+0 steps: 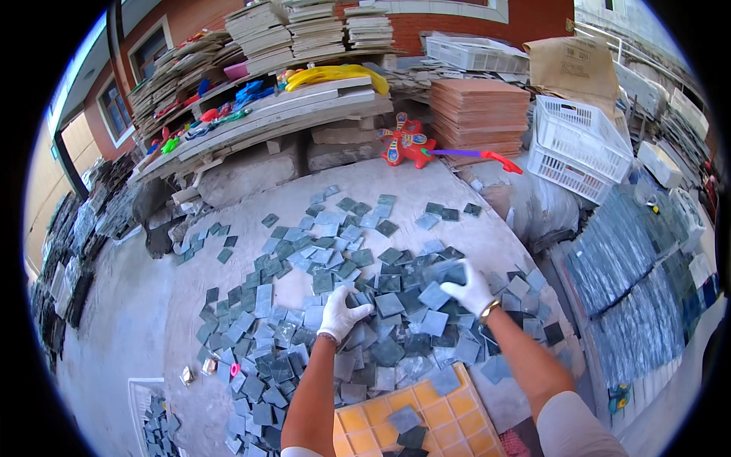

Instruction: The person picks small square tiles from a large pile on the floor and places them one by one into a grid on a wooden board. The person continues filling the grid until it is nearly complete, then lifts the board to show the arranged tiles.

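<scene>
A wide heap of small square grey-green stone tiles (389, 305) is spread over the pale work surface in front of me. My right hand (472, 289), in a white glove, grips a tile (444, 272) blurred by motion above the heap's right part. My left hand (343, 313), also gloved, is low over the middle of the heap, thumb apart from the fingers and no tile seen between them. Nearest me lies a yellow tray (373, 418) with a pale grid of square compartments. A few loose tiles (404, 418) rest on it.
Stacked boards (266, 34) and a wooden ledge with colourful toys stand at the back. A red toy (407, 141), reddish slabs (478, 118) and white crates (582, 137) are behind the heap. Sheets of dark tiles (620, 266) lie right; a white crate (145, 381) of tiles, left.
</scene>
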